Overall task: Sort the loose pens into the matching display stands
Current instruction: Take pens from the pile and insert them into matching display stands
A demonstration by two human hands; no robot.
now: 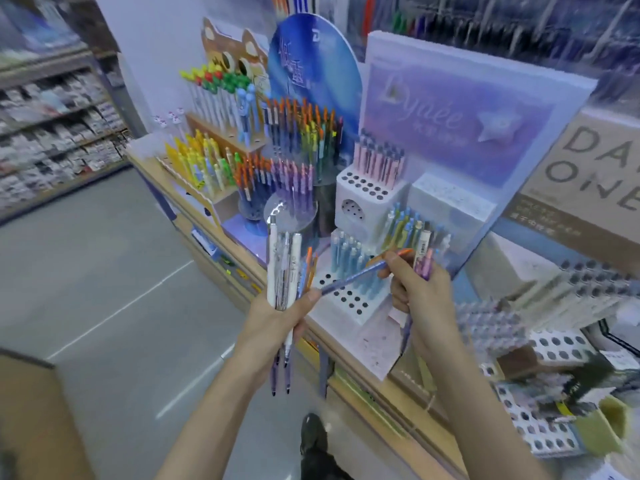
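Landmark: the white stepped plastic stand with round holes [346, 301], standing on the wooden tabletop [391, 389] in front of a lavender backboard [460, 123].
Left hand: the left hand [284, 317] is held just left of the white stand, fingers curled round a bundle of white, purple and orange-clipped plastic pens [285, 268]. The bundle stands upright with its tips pointing down below the fist.
Right hand: the right hand [420, 296] hovers over the stand's front right corner. Its fingers pinch the orange end of a slim blue-purple pen with an orange clip [356, 273], and the palm also grips a few pink and purple pens [427, 265].
Task pen: it lies slanted in the air across the front of the stand. Its far end touches the left thumb.
Step in hand: probably one pen being singled out between the hands.
Likely home: the clear round cup of orange-clipped purple pens [273, 181], beyond the stand's left side, looks the closest match. Blur leaves the print uncertain.
Doing it well: free the pen fully from the left thumb before moving it. Turn it tip down and keep the spare pens tucked clear. Lower it straight into a free gap so the neighbours are not knocked.
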